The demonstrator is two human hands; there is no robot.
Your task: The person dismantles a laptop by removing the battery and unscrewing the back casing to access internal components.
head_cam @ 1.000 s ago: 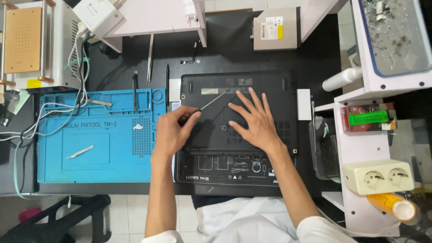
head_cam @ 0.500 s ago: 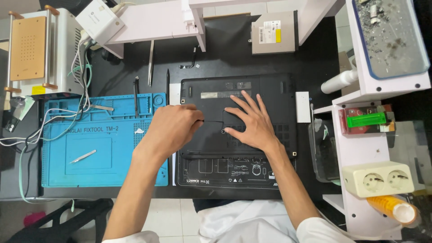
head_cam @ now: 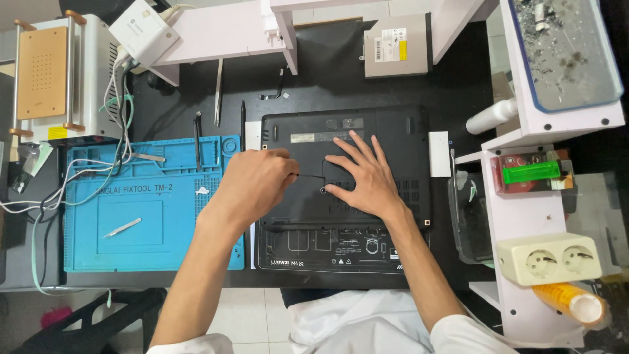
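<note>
1. a black laptop lies upside down in the middle of the dark bench, its underside facing up, just right of a blue repair mat.
2. the left hand hovers over the laptop's left half with its fingers curled in tight around a thin dark tool, whose shaft runs right toward a small round spot on the panel; the tip itself is too small to make out.
3. the right hand lies flat on the panel, its fingers spread and loose, gripping nothing, the thumb pointing left close to the tool's end.
4. on the blue mat lie a pair of tweezers near its middle and a few white cables trailing across its left side.
5. several slim dark tools stand in a row at the mat's upper right edge.
6. behind the laptop, near the far edge of the bench, sits a grey optical drive.
7. at the far left stands a white machine with an orange top plate.
8. to the right, a white shelf unit carries a cream double socket, a green part, and a tray of grey debris up top.
</note>
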